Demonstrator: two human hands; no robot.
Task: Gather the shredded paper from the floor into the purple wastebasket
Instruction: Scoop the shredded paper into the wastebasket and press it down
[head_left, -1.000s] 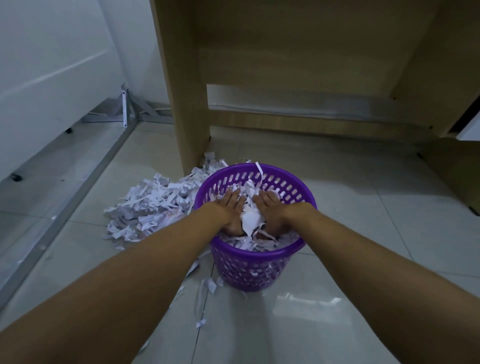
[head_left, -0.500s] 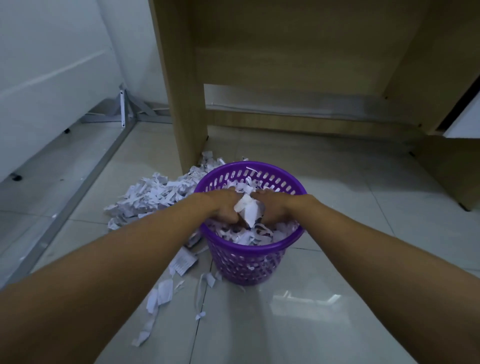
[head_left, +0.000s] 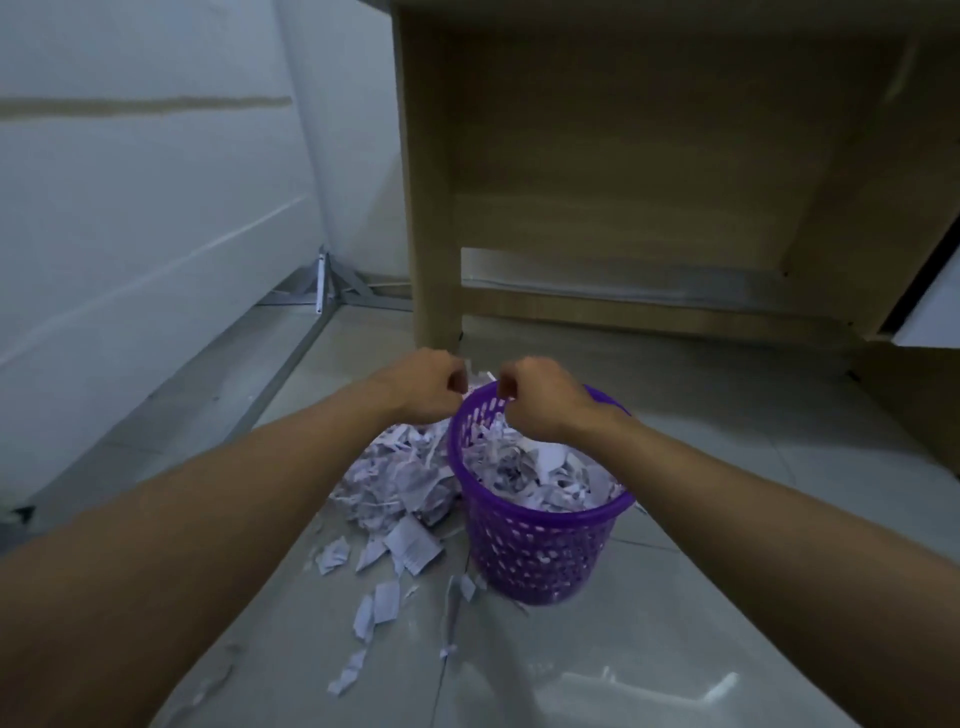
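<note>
No readable text, labels, brands or numbers appear on anything here.

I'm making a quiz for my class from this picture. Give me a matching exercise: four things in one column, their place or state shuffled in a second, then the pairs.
Things
1. purple wastebasket
2. loose paper pile
3. right hand
4. wooden desk

Places or states
A. on the floor left of the basket
B. at the basket's far rim
C. stands beyond the basket
D. nearly full of shreds

Pairs: 1-D, 2-A, 3-B, 4-C

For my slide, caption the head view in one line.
Both hands, left and right, curled above the paper-filled purple wastebasket, shredded paper heaped on the floor beside it.
</note>
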